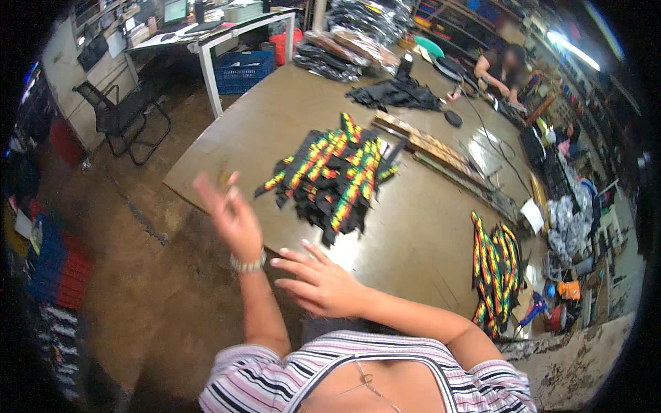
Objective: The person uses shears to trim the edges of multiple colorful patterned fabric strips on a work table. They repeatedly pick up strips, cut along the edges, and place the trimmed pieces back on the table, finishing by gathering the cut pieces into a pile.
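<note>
My left hand (pixel 234 217) is raised in front of the table's near left edge, somewhat blurred by motion, its fingers stretched and nothing visible in them. To its right, my right hand (pixel 320 281) hovers at the near edge with fingers apart and holds nothing I can see. Beyond both hands lies a loose pile of black fabric strips (pixel 354 186) with a red, yellow and green pattern. More patterned strips (pixel 490 268) lie side by side at the table's right end.
The large brown table (pixel 227 148) carries a long wooden bar (pixel 441 155), black cloth (pixel 396 94) and plastic-wrapped stacks (pixel 330 58). Across it, a person (pixel 506 72) works. A black chair (pixel 127 117) and a blue crate (pixel 244 71) stand left. A blue glue gun (pixel 533 310) is at right.
</note>
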Available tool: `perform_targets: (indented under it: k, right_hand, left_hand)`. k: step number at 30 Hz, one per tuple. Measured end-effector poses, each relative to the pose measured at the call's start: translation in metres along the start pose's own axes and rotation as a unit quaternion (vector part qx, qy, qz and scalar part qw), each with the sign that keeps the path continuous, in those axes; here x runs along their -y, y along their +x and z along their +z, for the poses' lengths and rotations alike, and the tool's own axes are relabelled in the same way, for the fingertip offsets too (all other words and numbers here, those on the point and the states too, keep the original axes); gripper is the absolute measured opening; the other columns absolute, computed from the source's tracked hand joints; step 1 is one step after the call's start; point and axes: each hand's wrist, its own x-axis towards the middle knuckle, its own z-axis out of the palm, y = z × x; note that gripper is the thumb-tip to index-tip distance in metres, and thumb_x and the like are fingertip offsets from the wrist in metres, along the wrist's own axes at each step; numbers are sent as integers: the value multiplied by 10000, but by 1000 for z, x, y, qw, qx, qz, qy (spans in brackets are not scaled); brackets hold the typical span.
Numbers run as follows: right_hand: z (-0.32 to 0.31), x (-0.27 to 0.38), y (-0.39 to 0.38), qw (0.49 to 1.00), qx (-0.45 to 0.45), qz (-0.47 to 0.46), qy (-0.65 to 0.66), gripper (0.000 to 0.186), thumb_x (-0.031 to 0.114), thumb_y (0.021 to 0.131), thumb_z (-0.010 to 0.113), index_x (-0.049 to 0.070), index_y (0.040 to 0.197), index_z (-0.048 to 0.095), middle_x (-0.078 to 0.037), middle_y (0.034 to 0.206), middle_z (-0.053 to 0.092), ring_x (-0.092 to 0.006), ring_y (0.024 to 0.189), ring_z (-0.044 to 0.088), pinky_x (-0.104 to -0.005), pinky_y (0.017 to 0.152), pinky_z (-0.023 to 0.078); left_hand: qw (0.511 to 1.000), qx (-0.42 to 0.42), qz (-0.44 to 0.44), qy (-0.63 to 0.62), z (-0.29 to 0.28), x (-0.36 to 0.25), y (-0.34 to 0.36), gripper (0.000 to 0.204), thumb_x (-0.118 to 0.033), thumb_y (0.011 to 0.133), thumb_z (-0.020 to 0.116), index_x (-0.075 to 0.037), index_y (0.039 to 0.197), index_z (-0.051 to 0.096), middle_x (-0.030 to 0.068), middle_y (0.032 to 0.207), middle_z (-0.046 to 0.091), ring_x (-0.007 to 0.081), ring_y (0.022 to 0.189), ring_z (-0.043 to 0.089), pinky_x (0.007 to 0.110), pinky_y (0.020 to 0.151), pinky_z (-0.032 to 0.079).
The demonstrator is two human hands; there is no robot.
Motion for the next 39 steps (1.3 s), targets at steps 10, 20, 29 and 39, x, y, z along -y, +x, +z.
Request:
perform_targets:
  k: [10, 20, 29, 39]
  right_hand:
    - [-105, 67, -221, 876, -155, 431, 149, 173, 135, 925, 611, -6, 1006, 671, -175, 979, 678, -312, 909, 658, -366, 824, 510]
    - [-130, 59, -243, 840, -123, 476, 231, 305, 249, 970, 563, 12, 1146, 639, -169, 1105, 659, -305, 1013, 634, -355, 871, 495]
    - [-129, 41, -238, 899, -9, 401, 178, 323, 263, 953, 563, 9, 1144, 624, -181, 1134, 626, -336, 1081, 570, -400, 981, 424]
    - [-144, 52, -273, 790, -197, 498, -300, 359, 272, 892, 642, 41, 1166, 618, -168, 1233, 560, -344, 1199, 504, -503, 1068, 345]
  left_hand:
    - [837, 426, -4, 342, 322, 54, 78, 447, -356, 779, 643, -55, 1109, 684, 223, 1016, 672, 376, 956, 656, 441, 877, 513]
    - [817, 364, 6, 447, 376, 71, 103, 346, -298, 837, 653, -48, 1074, 688, 171, 1195, 656, 338, 1094, 643, 446, 926, 520]
    - [784, 469, 130, 384, 265, -16, 142, 493, -389, 833, 662, -59, 1198, 642, 254, 1110, 657, 413, 1057, 621, 460, 935, 489]
    - [905, 384, 165, 84, 138, -111, -88, 349, -195, 914, 635, -29, 1220, 618, 228, 1353, 496, 427, 1329, 390, 490, 1119, 283]
